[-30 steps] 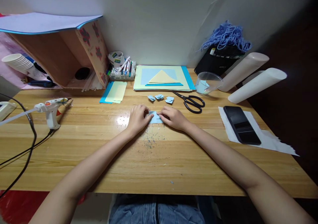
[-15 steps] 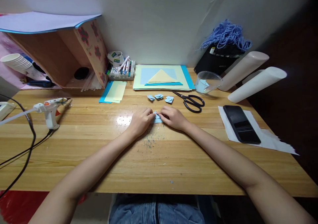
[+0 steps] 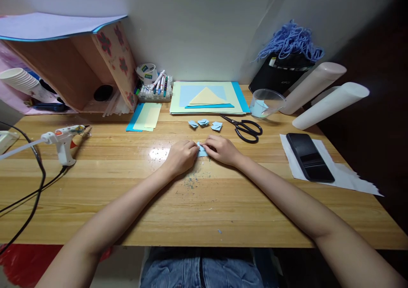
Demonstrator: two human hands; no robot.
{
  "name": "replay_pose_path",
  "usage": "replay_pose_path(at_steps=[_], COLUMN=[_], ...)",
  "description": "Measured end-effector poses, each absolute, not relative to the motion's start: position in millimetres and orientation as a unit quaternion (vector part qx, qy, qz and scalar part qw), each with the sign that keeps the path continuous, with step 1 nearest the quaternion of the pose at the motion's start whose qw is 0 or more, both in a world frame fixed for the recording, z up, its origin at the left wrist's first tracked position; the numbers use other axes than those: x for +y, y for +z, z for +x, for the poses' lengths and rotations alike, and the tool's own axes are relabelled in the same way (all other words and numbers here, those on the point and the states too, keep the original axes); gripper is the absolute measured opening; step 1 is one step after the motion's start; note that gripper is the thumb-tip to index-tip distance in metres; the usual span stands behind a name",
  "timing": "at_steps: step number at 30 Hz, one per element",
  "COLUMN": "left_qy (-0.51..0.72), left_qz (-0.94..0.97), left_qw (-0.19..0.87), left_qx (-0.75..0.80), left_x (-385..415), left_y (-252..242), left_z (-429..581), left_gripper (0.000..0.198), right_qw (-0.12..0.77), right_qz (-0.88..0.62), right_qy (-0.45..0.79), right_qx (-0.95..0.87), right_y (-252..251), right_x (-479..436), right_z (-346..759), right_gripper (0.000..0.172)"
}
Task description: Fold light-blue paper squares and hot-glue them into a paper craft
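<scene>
A small light-blue piece of folded paper (image 3: 202, 152) lies on the wooden table, partly covered by my fingers. My left hand (image 3: 181, 157) is closed, its fingertips pressing the paper's left side. From the right, my right hand (image 3: 222, 149) pinches the same paper, thumb and fingers together. Just beyond my hands sit three small folded blue paper pieces: a left one (image 3: 193, 124), a middle one (image 3: 203, 122) and a right one (image 3: 216, 126). Black-handled scissors (image 3: 247, 130) lie to their right, blades pointing left.
A hot glue gun (image 3: 65, 141) with its cord stands left. Behind are a cardboard box (image 3: 116, 62), markers (image 3: 159, 88), stacked coloured paper (image 3: 177, 105) and a clear plastic cup (image 3: 270, 105). At right, a phone (image 3: 309, 157) rests on white paper. Blue scraps (image 3: 191, 181) dot the tabletop.
Both hands stay on the blue paper, with only slight finger movement. The whole view has shifted a little; the other things keep their places.
</scene>
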State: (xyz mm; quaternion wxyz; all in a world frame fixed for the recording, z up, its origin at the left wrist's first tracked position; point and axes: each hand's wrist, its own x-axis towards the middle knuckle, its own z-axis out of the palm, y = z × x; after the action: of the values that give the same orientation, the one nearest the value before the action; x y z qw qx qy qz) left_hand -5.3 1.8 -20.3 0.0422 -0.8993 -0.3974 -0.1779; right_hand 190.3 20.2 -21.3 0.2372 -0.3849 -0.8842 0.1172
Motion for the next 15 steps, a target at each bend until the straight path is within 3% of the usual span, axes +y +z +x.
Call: replay_pose_path(at_steps=[15], left_qy=[-0.140], left_qz=[-0.905], left_qw=[0.034], left_qx=[-0.399], left_x=[-4], left_y=[-9], left_z=[0], left_gripper=[0.020], right_qw=[0.228], right_qz=[-0.377], right_qy=[0.118], right_qx=[-0.890], right_y=[-19], right_x=[19], right_z=[189], right_gripper=[0.020])
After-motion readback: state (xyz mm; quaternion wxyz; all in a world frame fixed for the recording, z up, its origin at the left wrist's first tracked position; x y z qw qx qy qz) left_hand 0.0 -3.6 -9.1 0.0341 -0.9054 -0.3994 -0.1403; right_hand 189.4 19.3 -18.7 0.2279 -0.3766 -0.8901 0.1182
